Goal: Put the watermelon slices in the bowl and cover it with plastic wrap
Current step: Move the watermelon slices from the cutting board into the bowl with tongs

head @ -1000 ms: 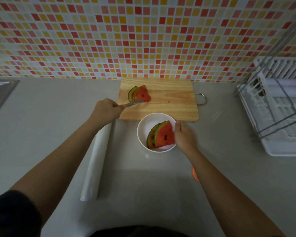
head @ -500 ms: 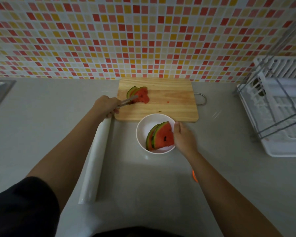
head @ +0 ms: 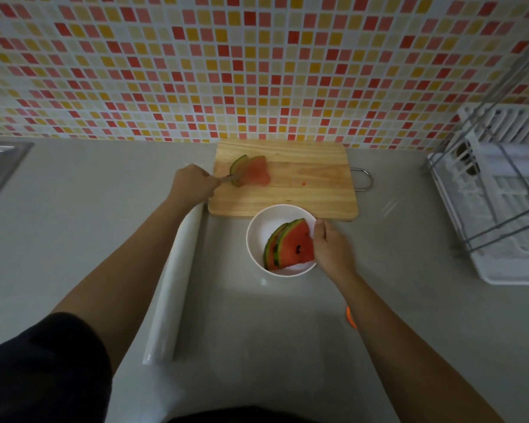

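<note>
Head view, looking down: two watermelon slices (head: pixel 293 247) leaning together inside the white bowl (head: pixel 255 236), rinds up and to the left, red flesh with dark seeds facing right. Bowl on the grey desk (head: pixel 287 315), just in front of the wooden cutting board (head: pixel 306 181), far rim overlapping the board's near edge. Remaining slices (head: pixel 252 174), blurred, on the board's left end, count unclear. Left hand (head: pixel 191 184) at the board's left edge, grip closed round the handle of a metal utensil (head: pixel 226 178), tip at those slices; fork or knife, cannot tell. Right hand (head: pixel 332 250) against the bowl's right side, grip holding the rim, thumb at the edge beside the front slice. Roll of plastic wrap (head: pixel 173 288) lying lengthwise on the desk under the left forearm, left of the bowl and apart from it. Small orange object (head: pixel 351 319) half hidden by the right forearm. White dish rack (head: pixel 501 203) far right; steel sink corner (head: pixel 0 166) far left; mosaic tile wall (head: pixel 257 71) behind.
</note>
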